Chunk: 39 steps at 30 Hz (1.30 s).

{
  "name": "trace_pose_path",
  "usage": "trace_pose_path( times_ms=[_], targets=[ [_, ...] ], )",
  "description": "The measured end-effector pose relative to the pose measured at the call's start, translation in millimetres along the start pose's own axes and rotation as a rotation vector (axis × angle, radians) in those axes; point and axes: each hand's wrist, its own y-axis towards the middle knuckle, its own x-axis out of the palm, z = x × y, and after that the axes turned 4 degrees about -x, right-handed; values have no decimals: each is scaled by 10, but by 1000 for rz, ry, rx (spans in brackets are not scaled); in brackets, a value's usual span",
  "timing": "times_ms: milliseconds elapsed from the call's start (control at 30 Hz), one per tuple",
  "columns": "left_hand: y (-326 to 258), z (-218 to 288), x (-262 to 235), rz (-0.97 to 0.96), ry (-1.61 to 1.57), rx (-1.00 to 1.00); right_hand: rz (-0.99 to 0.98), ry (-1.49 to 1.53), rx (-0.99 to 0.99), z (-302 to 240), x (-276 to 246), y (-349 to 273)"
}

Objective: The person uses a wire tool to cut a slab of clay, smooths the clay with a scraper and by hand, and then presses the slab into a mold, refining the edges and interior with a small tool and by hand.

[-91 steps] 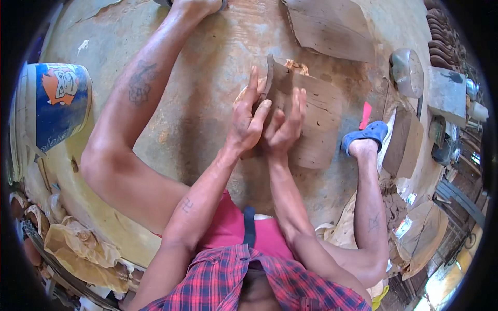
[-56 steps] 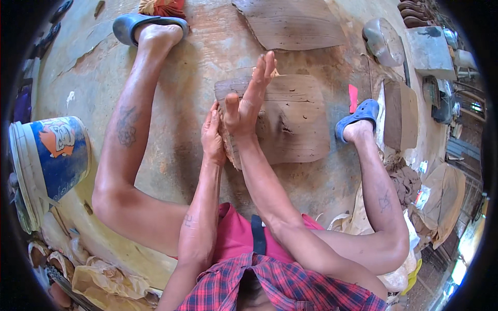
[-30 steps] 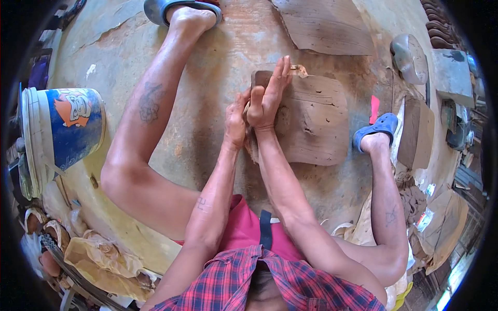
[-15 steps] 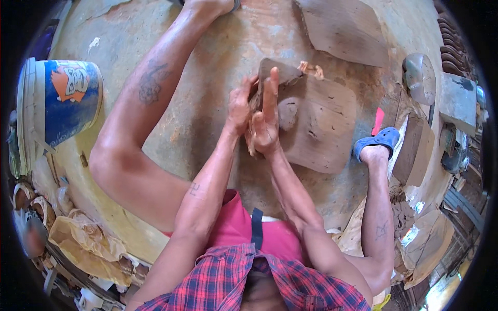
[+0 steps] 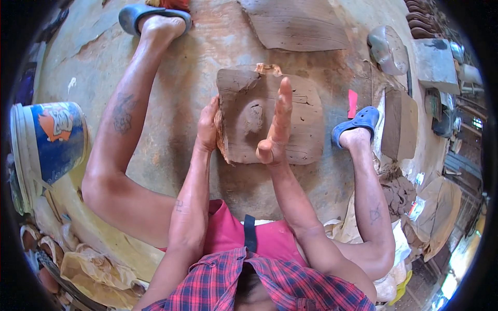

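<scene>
Between the outstretched legs, two hands work a clay slab (image 5: 270, 119) on the floor.

Left hand (image 5: 207, 127) cups the slab's left edge; right hand (image 5: 276, 124) hovers flat and open above it, holding nothing. Clay looks heavy, soft, easily dented; best lifted from underneath its edges. Blue bucket (image 5: 49, 145) stands left, another slab (image 5: 295, 26) beyond.
</scene>
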Motion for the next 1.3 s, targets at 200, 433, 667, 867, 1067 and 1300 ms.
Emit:
trace_pose_path(
  times_ms=[200,433,667,867,1067,1300],
  targets=[
    [-45,76,233,-76,-146,-8,-28,-213,34,264,-47,-430],
    [-188,303,548,-35,-138,54,50,-448,28,164,-262,-287],
    [-218,291,703,15,-71,97,323,-688,359,378,-569,-499],
    [-98,357,787,65,92,110,539,-222,340,387,-681,-471],
    [-88,463,869,105,105,104,593,266,249,462,-993,-226],
    [-1,509,979,145,70,94,630,610,485,699,-1013,-278]
  ],
)
